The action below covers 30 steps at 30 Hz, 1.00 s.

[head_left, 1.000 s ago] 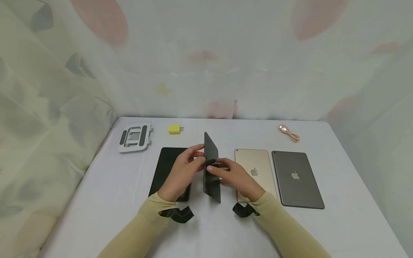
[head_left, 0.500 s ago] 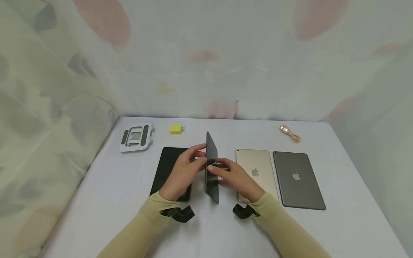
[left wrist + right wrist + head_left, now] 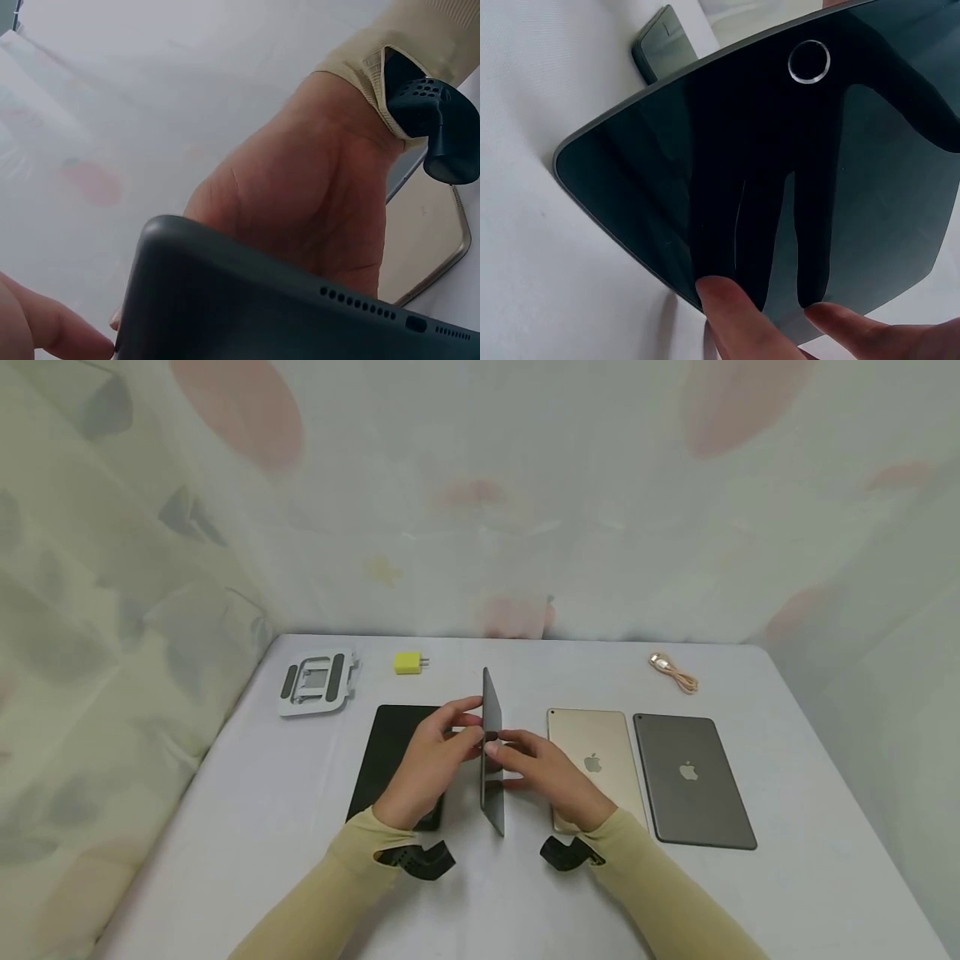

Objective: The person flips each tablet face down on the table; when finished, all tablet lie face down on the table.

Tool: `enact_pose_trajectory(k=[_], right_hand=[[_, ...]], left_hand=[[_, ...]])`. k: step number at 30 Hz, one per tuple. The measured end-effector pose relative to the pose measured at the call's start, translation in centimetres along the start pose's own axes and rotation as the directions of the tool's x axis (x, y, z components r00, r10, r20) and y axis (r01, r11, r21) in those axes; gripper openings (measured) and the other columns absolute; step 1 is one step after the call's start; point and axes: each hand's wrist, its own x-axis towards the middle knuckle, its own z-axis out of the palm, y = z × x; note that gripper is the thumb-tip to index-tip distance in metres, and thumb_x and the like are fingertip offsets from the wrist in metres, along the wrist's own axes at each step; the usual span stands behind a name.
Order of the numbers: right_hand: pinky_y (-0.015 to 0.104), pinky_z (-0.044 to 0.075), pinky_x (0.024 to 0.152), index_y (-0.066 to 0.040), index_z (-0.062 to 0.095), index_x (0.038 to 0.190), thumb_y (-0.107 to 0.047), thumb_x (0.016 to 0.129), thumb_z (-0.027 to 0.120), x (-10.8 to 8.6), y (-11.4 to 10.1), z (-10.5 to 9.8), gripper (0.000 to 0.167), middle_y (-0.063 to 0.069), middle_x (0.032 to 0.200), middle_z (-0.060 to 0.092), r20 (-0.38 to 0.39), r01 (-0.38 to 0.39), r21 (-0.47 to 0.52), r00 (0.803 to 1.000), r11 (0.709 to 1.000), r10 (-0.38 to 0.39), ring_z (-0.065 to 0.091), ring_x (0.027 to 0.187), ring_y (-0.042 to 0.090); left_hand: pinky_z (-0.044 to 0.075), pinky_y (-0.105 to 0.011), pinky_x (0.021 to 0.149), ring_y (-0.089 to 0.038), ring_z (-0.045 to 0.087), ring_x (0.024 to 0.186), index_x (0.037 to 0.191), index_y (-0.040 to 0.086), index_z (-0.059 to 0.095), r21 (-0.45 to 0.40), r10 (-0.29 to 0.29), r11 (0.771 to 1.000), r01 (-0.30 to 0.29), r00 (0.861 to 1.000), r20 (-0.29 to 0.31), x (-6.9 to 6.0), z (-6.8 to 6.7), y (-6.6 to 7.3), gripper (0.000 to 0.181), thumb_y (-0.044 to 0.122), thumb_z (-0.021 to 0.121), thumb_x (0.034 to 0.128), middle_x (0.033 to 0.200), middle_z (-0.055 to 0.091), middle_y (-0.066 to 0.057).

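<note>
Silver folding stand (image 3: 333, 678) and yellow USB wall charger (image 3: 407, 663) sit beyond my left hand (image 3: 429, 760); black tablet (image 3: 386, 747) lies beneath it. Both hands, right hand (image 3: 546, 770) included, grip a home-button iPad (image 3: 892, 187) on edge between them. Risk, I'd say: light fingertip hold, smooth glass, so it slips onto the black tablet or gold iPad (image 3: 592, 737) under my right. Grey iPad (image 3: 693, 777) and USB cable (image 3: 673, 674) lie farther right. No containers visible.
</note>
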Motion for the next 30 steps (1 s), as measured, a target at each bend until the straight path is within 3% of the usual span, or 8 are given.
enact_pose_trajectory(k=[6, 19, 30], right_hand=[[0.050, 0.057, 0.112, -0.004, 0.049, 0.158, -0.050, 0.103, 0.069, -0.1, -0.3, -0.3, 0.074, 0.014, 0.161, 0.055, 0.018, 0.021, 0.013, 1.000, 1.000, -0.022, 0.064, 0.138, 0.037], [0.042, 0.062, 0.106, -0.011, 0.055, 0.154, -0.044, 0.102, 0.072, -1.5, -1.7, -1.1, 0.064, 0.009, 0.157, 0.058, -0.036, 0.088, -0.038, 0.995, 0.995, -0.089, 0.065, 0.137, 0.029], [0.042, 0.062, 0.106, -0.011, 0.056, 0.156, -0.035, 0.105, 0.070, -2.3, -2.0, -1.7, 0.058, 0.012, 0.157, 0.059, -0.036, 0.154, -0.031, 0.987, 0.988, -0.155, 0.067, 0.136, 0.032]], left_hand=[[0.063, -0.039, 0.102, -0.024, 0.070, 0.114, 0.154, 0.021, 0.059, -0.010, 0.009, 1.000, -0.008, 1.000, 0.009, -0.1, 0.4, 0.2, 0.049, 0.018, 0.064, 0.1059, 0.136, 0.062, -0.015], [0.064, -0.038, 0.101, -0.022, 0.072, 0.113, 0.152, 0.023, 0.060, -0.006, 0.007, 1.000, -0.007, 0.999, 0.044, 0.2, 1.1, 0.3, 0.045, 0.021, 0.061, 0.1065, 0.131, 0.065, -0.010], [0.063, -0.039, 0.103, -0.025, 0.071, 0.116, 0.149, 0.026, 0.062, 0.014, -0.039, 0.999, 0.038, 0.996, 0.077, 0.8, 1.8, -0.4, 0.045, 0.024, 0.063, 0.1045, 0.134, 0.065, -0.009]])
